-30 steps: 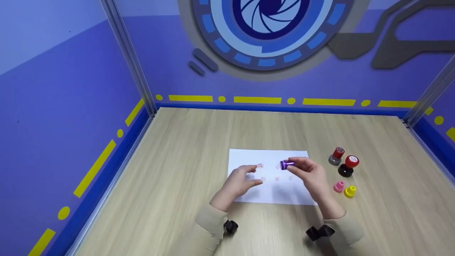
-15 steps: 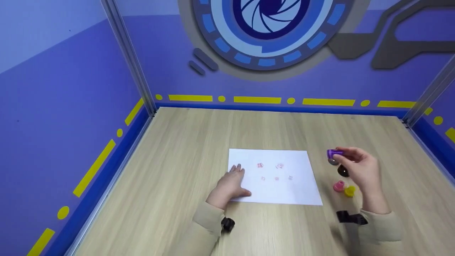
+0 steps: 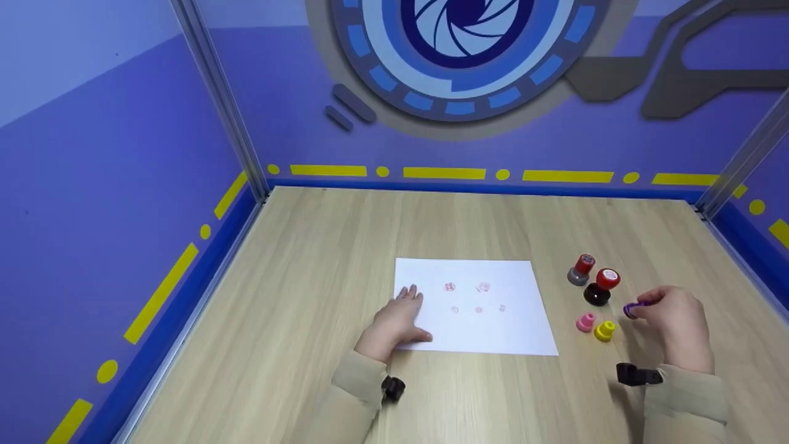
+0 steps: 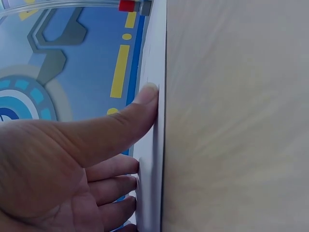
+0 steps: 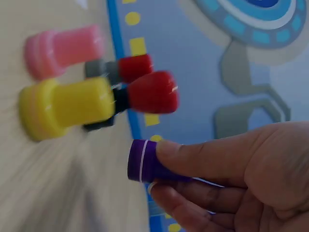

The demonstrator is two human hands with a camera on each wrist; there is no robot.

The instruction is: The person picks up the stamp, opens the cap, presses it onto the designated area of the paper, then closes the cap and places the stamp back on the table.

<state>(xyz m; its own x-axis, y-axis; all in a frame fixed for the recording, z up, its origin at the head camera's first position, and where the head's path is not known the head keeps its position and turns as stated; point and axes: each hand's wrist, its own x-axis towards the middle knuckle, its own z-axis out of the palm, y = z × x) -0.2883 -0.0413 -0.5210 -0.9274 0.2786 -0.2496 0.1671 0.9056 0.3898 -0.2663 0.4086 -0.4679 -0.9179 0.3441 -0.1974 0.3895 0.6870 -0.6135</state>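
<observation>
My right hand (image 3: 678,324) pinches a purple stamp (image 5: 149,162) by its narrow handle, thumb on one side and fingers on the other. The stamp's wide base points away from the hand, above the table to the right of the other stamps. With fingers spread, my left hand (image 3: 397,324) rests on the left edge of a white sheet of paper (image 3: 518,336). In the left wrist view its thumb (image 4: 130,116) lies along the sheet. Two larger red marks (image 3: 450,287) and a row of three smaller, fainter ones (image 3: 479,310) show on the paper.
Right of the paper stand a pink stamp (image 3: 585,322), a yellow stamp (image 3: 605,332), a red stamp with a grey base (image 3: 580,270) and a red-topped stamp with a black base (image 3: 601,287). Blue and purple panels (image 3: 370,148) border the wooden table (image 3: 308,259).
My right hand has carried the purple stamp from over the paper, past the red stamps, to the right and nearer. My left hand has come down onto the paper's left edge.
</observation>
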